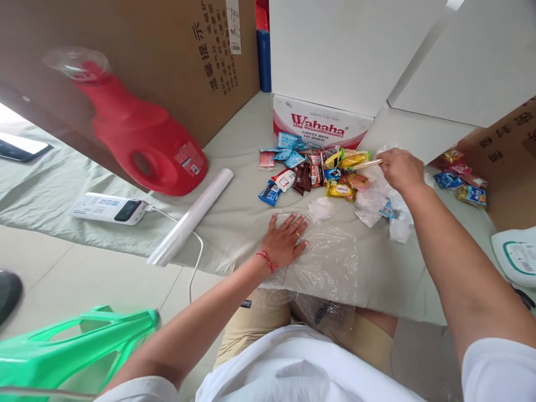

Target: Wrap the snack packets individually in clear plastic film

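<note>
Centre of the frame: my left hand (285,241) lay palm down, fingers spread, on a clear plastic sheet (330,251). It gripped nothing, just pressed on the film, a red cord bracelet at the wrist. The sheet ran over the near edge of the cloth-covered counter (247,229) and hung above my knees.

Right of centre, my right hand (402,167) was closed in a pinch round the ends of some thin pale sticks (369,164). They pointed left, their far ends at a yellow packet (352,161) on the right side of the snack pile (304,177) — blue, red, brown and yellow wrappers, loosely heaped in front of the Wahaha carton (320,134). Crumpled clear plastic (400,230) lay below the right hand; a small wad (320,209) sat just above the sheet. Farther right, beside a brown box, was a smaller snack group (471,192).

Left half: a shiny film roll (192,216) lay slantwise, a white cable (201,248) passing beneath it from a power bank (109,209). Above, a big red jug (146,139) stood near a cardboard box (159,56) — tilted in my view. Lower left, a green plastic stool (79,346) was on the tiled floor (138,268).
</note>
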{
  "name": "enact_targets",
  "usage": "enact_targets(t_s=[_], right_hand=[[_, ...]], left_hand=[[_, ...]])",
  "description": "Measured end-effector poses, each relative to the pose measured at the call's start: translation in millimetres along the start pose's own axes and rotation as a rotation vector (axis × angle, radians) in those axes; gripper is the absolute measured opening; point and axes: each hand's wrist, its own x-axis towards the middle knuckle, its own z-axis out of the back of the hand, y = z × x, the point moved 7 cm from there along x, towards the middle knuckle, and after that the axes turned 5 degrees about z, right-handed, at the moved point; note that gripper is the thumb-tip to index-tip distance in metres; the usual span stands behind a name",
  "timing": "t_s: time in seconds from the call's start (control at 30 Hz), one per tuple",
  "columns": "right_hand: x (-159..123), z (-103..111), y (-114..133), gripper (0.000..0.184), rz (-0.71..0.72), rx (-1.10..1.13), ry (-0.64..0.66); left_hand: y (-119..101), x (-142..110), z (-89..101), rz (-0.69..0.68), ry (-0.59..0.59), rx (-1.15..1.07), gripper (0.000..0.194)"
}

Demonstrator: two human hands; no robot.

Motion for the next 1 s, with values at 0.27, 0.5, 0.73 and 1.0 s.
enact_targets(t_s=[0.27, 0.5, 0.73, 1.0], right_hand=[[-153, -6, 21, 0.054, -0.416, 1.003, 0.101], [-213, -106, 113, 0.05, -0.151, 1.086, 0.557], [-211, -86, 116, 0.048, 0.064, 0.427, 0.248], [-208, -84, 159, 0.048, 0.316, 0.204, 0.394]], left_hand=[[-15, 5, -5.1, 0.177, -0.056, -0.042, 0.06], [-7, 11, 0.5, 0.183, 0.044, -0.095, 0.056], [7, -6, 29.5, 0.037, -0.093, -0.023, 0.048], [18, -17, 6.2, 0.067, -0.017, -0.016, 0.054]])
